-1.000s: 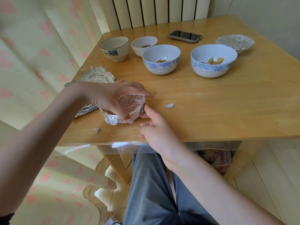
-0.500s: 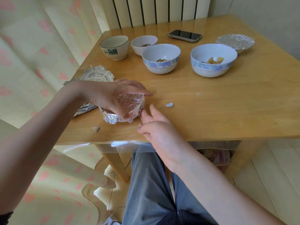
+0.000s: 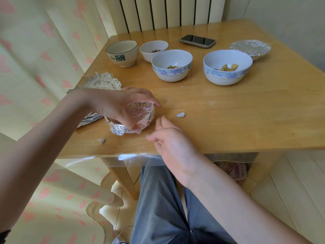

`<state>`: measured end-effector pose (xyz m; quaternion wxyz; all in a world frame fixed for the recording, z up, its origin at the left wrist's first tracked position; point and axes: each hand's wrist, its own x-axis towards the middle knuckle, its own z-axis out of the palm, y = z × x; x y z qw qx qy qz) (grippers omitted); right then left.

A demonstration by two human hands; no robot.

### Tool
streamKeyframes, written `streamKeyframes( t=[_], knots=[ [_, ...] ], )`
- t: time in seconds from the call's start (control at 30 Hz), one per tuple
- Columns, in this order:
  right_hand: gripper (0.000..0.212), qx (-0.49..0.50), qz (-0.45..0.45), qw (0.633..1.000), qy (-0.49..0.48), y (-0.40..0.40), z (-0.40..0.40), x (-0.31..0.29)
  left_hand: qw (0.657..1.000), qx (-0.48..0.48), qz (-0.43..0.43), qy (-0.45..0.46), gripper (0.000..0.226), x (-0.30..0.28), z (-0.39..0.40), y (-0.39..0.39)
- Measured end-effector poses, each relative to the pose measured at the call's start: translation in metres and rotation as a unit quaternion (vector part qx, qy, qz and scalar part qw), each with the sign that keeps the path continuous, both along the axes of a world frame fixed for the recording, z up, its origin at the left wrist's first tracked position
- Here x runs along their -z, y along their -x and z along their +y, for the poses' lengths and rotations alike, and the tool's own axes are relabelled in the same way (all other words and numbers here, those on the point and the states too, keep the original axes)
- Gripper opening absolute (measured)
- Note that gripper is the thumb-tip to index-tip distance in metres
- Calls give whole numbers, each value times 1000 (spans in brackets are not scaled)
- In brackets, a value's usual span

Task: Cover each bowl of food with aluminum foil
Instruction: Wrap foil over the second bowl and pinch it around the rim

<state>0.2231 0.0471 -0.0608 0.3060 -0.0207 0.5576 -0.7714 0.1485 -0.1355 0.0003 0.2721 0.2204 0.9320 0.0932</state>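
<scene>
Bowls: two foil-covered (image 3: pixel 139 114), four uncovered (image 3: pixel 172 65); left hand (image 3: pixel 116 104) fingers grip one, right hand (image 3: pixel 173 144) relaxed.

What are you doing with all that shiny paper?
A person at a wooden table is covering bowls of food with foil. The left hand grips a small foil-covered bowl near the table's front edge, while the right hand hovers open beside it, not touching. Another foil-covered bowl sits at the back right. Four bowls behind are not yet covered, and spare crumpled foil lies to the left.
</scene>
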Motion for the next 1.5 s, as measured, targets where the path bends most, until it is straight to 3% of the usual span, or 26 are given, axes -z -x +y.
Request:
streamKeyframes(
  t=[0.23, 0.3, 0.43, 0.63, 0.83, 1.07, 1.23, 1.4, 1.5],
  knots=[
    [94, 10, 59, 998, -12, 11, -18, 0, 1000, -8, 6, 8, 85, 1, 2, 0],
    [97, 32, 32, 999, 14, 12, -16, 1, 1000, -6, 8, 9, 85, 2, 2, 0],
    [81, 88, -42, 989, 108, 20, 0, 4, 1000, -19, 0, 10, 88, 1, 2, -2],
    [85, 64, 34, 997, -33, 33, -11, 4, 999, -45, 6, 11, 101, 0, 2, -2],
    [82, 9, 94, 986, -139, 43, -6, -6, 998, -57, 18, 21, 93, 1, 5, -3],
    [74, 30, 128, 986, -104, 23, 9, 4, 981, -141, 81, 105, 87, 2, 16, -8],
    [72, 13, 160, 978, -135, 15, -6, 16, 981, -127, 67, 127, 128, -3, 12, -12],
    [72, 10, 160, 979, -123, 15, -6, 19, 994, -91, 32, 55, 112, -7, 5, -9],
    [77, -6, 164, 979, -120, 11, -13, 21, 994, -95, 41, 30, 89, 2, 7, -7]
  ],
)
